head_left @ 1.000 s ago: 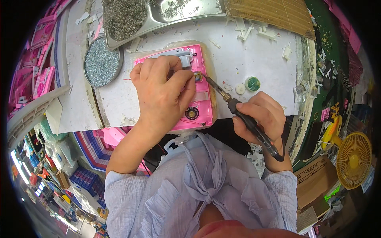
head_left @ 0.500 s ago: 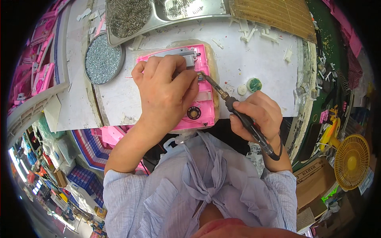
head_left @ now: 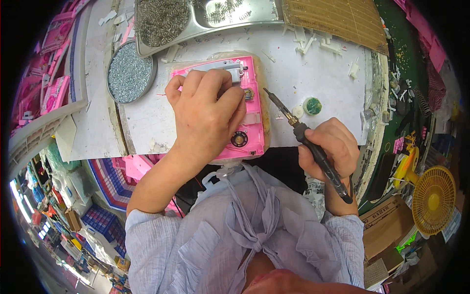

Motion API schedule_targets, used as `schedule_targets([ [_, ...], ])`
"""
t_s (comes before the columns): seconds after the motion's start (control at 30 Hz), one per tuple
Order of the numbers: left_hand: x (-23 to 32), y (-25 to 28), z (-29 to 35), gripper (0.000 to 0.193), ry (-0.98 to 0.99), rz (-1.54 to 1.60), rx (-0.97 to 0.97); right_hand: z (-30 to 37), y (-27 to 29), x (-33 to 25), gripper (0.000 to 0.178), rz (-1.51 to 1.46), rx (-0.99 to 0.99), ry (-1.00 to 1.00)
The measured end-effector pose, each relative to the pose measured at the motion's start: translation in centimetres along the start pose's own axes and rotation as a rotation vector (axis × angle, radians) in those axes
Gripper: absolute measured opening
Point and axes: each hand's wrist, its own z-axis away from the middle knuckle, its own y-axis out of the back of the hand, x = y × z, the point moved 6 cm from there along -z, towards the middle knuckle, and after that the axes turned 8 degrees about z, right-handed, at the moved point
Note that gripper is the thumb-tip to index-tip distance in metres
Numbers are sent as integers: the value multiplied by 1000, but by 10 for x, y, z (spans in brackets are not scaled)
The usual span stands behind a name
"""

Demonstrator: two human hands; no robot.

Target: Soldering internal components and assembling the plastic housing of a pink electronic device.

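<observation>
My right hand (head_left: pixel 334 147) grips a soldering iron (head_left: pixel 318 154) by its black handle. The iron's tip points up and left, just off the right edge of a pink plastic housing (head_left: pixel 255 130). Over that housing lies my left hand (head_left: pixel 204 110), thumb and fingers pinched together beside a small metal part (head_left: pixel 248 94). Whatever the pinch holds is hidden under the fingers. A thin red wire shows left of this hand. In the housing are a grey part (head_left: pixel 234 73) at the top and a round black part (head_left: pixel 239 139) near the bottom. The housing rests on a wrapped, yellowish pad (head_left: pixel 267 117).
A round dish of small screws (head_left: pixel 129 73) stands left, a metal tray with springs (head_left: pixel 200 32) behind. Brown cardboard (head_left: pixel 338 22) and white plastic pieces (head_left: pixel 333 46) lie at the back right. A green round piece (head_left: pixel 312 106) and a white disc (head_left: pixel 297 111) sit near the iron.
My right hand has drawn the iron back, down and to the right, so its tip is off the metal part, which now shows. My left hand has stayed nearly in place.
</observation>
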Motion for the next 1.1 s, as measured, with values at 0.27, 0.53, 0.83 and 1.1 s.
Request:
schedule_targets([
  [0.27,-41,47,15,44,134,-62,-36,-2,6,3,33,-9,15,0],
  [0.53,-40,65,10,12,95,30,-53,-13,-5,-1,33,-66,39,-14],
  [0.83,-58,9,22,9,743,1187,196,-41,-63,0,45,-512,-8,-489],
  [1.1,-64,5,31,12,756,1274,93,-84,-106,-4,60,-625,-74,-423],
])
